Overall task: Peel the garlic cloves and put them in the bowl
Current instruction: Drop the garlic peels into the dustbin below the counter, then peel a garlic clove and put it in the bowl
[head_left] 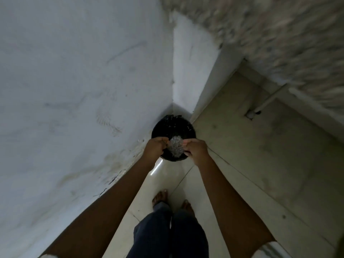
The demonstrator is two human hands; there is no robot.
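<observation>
Legs in dark trousers [167, 235] and bare feet [160, 197] are standing at 6 o'clock on the pale tiled floor [242, 146]. Beyond them, the left hand [155, 147] is gripping the 9 o'clock edge of a clear textured bowl [176, 146], which is blurred. The right hand [195, 148] is gripping its 3 o'clock edge. The bowl is hanging over a black-lined bin [173, 125], which is sitting at 12 o'clock in the corner of the white wall [74, 71].

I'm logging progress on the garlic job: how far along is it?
Done: cannot tell; no peeled cloves show. In hand: the left hand and right hand both pinch a clear crinkly item over the black-lined bin in the corner, perhaps discarding waste. Left: unclear from here.
</observation>
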